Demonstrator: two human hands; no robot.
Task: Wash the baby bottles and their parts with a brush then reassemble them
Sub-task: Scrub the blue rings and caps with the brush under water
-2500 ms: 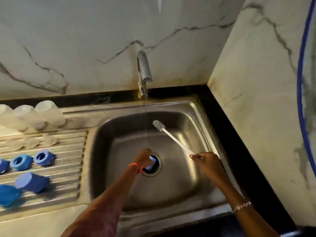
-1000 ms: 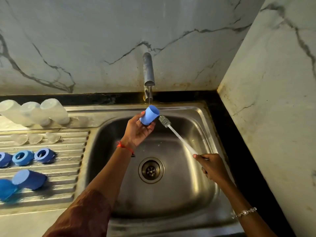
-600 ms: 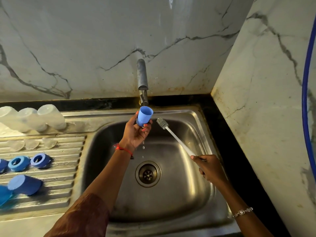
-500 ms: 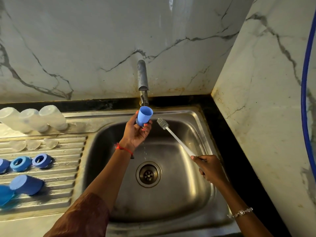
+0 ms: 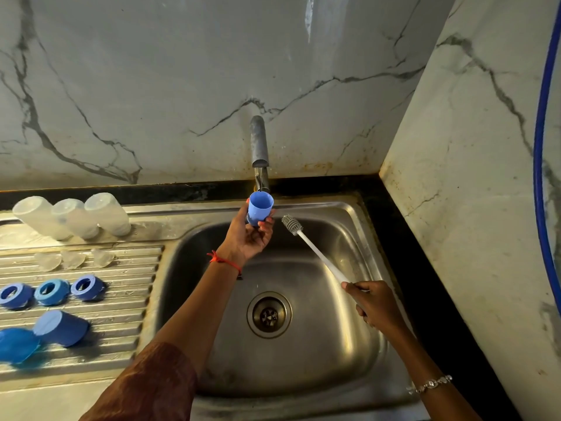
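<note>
My left hand holds a blue bottle cap mouth up right under the tap, where a thin stream of water runs into it. My right hand grips the white handle of a bottle brush; its grey bristle head points up-left and sits just right of the cap without touching it. Three clear bottles lie on the drainboard at the left. Below them are three clear teats, three blue collar rings and two more blue caps.
The steel sink has its drain in the middle of the basin. Marble walls close the back and the right side. A blue hose runs down the right wall. The ribbed drainboard lies left of the basin.
My left hand picked the blue cap up from the drain, raised it to the tap and turned its mouth upward. The brush stayed almost in place beside it.
</note>
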